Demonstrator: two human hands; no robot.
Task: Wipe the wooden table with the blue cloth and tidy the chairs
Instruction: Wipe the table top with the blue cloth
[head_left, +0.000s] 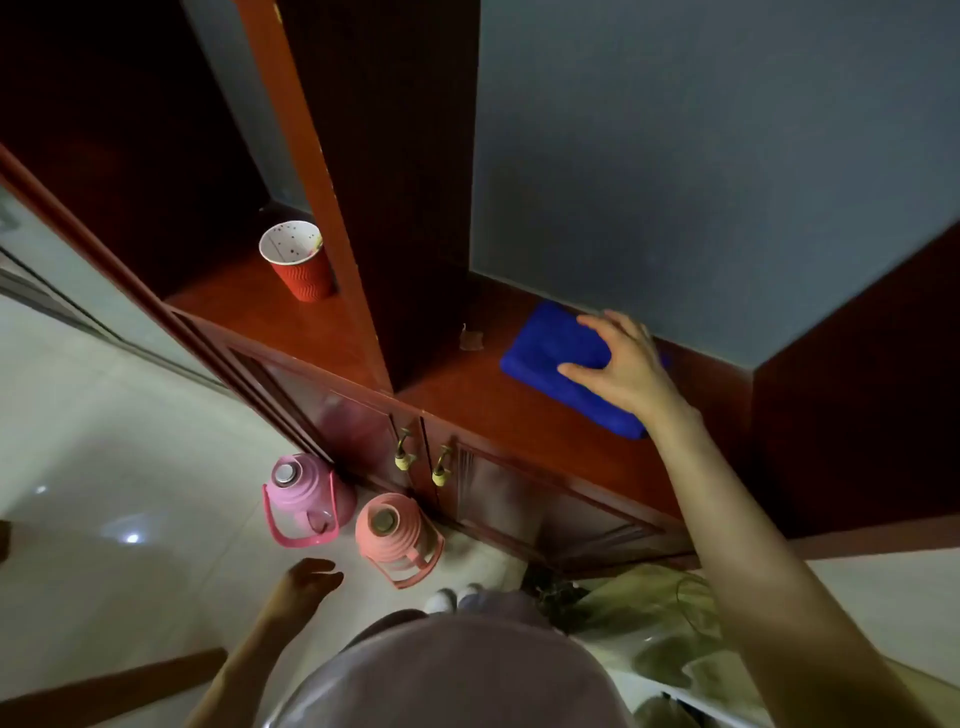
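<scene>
While the left hand (311, 577) hangs loose and empty above glossy pale floor tiles (130, 441), a ribbed pink flask (304, 493) and a salmon flask (395, 535) stand before the polished reddish wooden cabinet (571, 499). On its shelf (519, 426) lies the blue cloth (550, 353), a plush folded rectangle against the grey wall (701, 156). The right hand (623, 364) is spread on it, fingers unclosed. Farther left stands a ridged red paper cup (298, 265).

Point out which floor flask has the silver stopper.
The paler pink flask, the left one; the salmon flask beside it has a dull brownish stopper.
</scene>
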